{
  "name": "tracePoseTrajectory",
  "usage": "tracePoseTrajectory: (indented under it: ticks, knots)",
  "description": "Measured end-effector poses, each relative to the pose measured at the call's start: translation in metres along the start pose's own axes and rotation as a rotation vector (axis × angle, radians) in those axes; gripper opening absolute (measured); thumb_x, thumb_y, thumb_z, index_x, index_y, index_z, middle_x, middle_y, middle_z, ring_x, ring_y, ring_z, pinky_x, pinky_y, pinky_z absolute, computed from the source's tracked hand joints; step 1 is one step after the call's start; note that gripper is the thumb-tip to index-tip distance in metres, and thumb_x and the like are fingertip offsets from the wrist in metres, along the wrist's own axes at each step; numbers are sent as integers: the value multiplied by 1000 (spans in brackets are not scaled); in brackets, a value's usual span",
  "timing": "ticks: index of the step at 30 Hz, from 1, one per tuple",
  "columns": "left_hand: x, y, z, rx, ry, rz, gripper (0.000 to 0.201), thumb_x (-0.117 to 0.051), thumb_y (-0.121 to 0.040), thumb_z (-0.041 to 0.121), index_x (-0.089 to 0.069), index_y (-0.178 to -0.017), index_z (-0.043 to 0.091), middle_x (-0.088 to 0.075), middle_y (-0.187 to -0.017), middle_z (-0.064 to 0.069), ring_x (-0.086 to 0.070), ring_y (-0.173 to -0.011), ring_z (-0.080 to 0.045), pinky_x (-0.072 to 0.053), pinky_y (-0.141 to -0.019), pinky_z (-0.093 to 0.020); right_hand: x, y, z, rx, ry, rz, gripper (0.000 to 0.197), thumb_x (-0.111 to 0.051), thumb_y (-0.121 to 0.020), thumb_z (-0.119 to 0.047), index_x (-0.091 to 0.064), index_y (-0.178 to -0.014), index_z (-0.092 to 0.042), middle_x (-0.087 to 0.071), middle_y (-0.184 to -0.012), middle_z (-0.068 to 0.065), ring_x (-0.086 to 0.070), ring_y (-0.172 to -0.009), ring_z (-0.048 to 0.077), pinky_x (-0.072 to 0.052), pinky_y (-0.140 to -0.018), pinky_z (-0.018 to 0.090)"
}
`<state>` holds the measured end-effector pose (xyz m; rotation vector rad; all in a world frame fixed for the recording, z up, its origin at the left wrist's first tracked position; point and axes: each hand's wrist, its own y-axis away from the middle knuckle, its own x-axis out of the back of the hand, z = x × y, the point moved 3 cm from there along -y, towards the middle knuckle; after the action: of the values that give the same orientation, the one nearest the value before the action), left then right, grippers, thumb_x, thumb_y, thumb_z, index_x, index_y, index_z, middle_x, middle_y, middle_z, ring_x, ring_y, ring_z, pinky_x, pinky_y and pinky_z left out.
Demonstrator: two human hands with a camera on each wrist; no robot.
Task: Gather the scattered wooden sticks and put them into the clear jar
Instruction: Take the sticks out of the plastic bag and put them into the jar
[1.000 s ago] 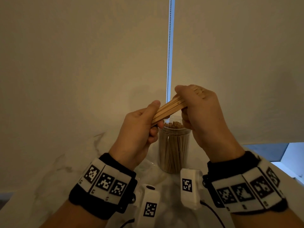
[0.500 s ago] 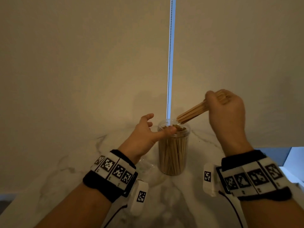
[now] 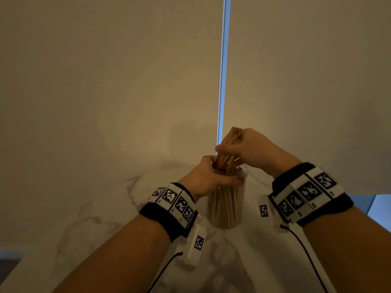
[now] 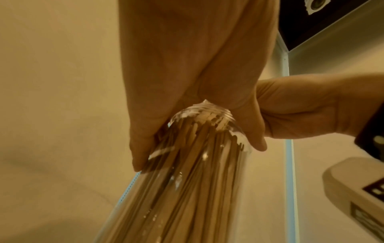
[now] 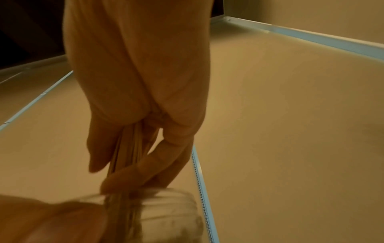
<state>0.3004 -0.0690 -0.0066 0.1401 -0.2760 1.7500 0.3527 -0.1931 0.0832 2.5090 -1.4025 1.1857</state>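
Observation:
A clear jar (image 3: 227, 205) packed with wooden sticks stands upright on the white marble table (image 3: 105, 218). My left hand (image 3: 208, 177) grips the jar around its rim; the left wrist view shows the fingers wrapped round the jar (image 4: 187, 189) just under the threaded top. My right hand (image 3: 243, 148) holds a bundle of wooden sticks (image 3: 229, 144) steeply tilted, lower ends inside the jar's mouth. In the right wrist view the right hand's fingers (image 5: 145, 162) pinch the bundle (image 5: 126, 148) above the blurred jar (image 5: 158, 213).
A beige roller blind (image 3: 105, 81) hangs right behind the table, with a bead chain (image 3: 221, 81) running down the gap just behind the jar. Wrist-camera cables trail over the table near my forearms.
My left hand has let go of the bundle and taken hold of the jar's rim. My right hand has swung the bundle from near level to steep and lowered its ends into the jar.

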Motion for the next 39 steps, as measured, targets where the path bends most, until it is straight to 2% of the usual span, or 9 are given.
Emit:
tracePoseTrajectory:
  ticks: [3, 11, 17, 21, 24, 29, 33, 37, 39]
  knots:
    - [0, 0, -1, -20, 5, 7, 108, -100, -48, 46, -49, -136, 9, -74, -116, 2, -70, -110, -14, -52, -101, -45, 1, -2, -6, -31, 46, -75, 20, -78, -80, -24, -76, -85, -5, -76, -75, 8, -75, -72, 24, -62, -79, 45]
    - [2, 2, -1, 0, -14, 23, 108, -99, -52, 42, -38, -138, 16, -74, -113, 9, -68, -108, -8, -51, -103, -42, 12, -1, -13, -53, 175, 37, 25, -75, -83, -33, -74, -79, -9, -74, -66, 3, -72, -59, 17, -62, -65, 32]
    - [-3, 8, 12, -157, 0, -73, 45, -84, -78, 4, -67, -119, 0, -74, -113, -12, -70, -110, -21, -53, -103, -41, -3, -8, -2, -64, 159, -83, 19, -79, -80, -27, -77, -80, -9, -75, -75, 9, -74, -74, 25, -61, -78, 43]
    - [-2, 4, 11, -217, -26, -95, 38, -82, -80, 5, -69, -116, 2, -74, -112, -14, -70, -109, -23, -54, -100, -38, -8, -9, 3, -58, 361, -6, 46, -76, -78, -53, -70, -82, -8, -69, -74, 7, -67, -71, 23, -52, -61, 32]
    - [-1, -5, 2, -175, -37, -90, 50, -89, -74, 22, -68, -119, 9, -74, -114, -8, -69, -111, -21, -52, -102, -45, -9, -12, 4, -52, 402, 11, 41, -76, -79, -48, -63, -76, -10, -63, -72, 5, -59, -67, 20, -44, -58, 29]
    - [3, -15, -13, -98, -59, -16, 101, -97, -53, 49, -50, -134, 13, -73, -116, 2, -69, -110, -15, -54, -98, -46, -13, -7, -2, -79, 444, -172, 26, -81, -76, -35, -71, -76, -11, -71, -81, 8, -67, -75, 21, -53, -67, 32]
    - [4, -12, -13, -82, -35, -19, 104, -97, -52, 46, -43, -137, 18, -71, -119, 3, -68, -112, -13, -54, -99, -43, -17, -1, -9, -54, 505, -142, 33, -82, -76, -35, -68, -93, -10, -71, -88, 7, -67, -82, 22, -52, -68, 30]
    - [3, -9, -9, -65, -52, -30, 103, -97, -54, 48, -46, -136, 15, -71, -119, 6, -67, -113, -12, -53, -100, -43, -1, -4, -5, -89, 102, -79, 26, -82, -78, -15, -60, -92, -11, -72, -85, 11, -73, -74, 26, -62, -73, 40]
    - [3, -11, -10, -71, -60, -36, 101, -97, -54, 50, -50, -135, 13, -72, -118, 5, -68, -113, -13, -52, -101, -44, 2, -5, -4, -35, 173, 8, 17, -78, -84, -18, -61, -86, -12, -71, -81, 7, -72, -68, 23, -61, -67, 36]
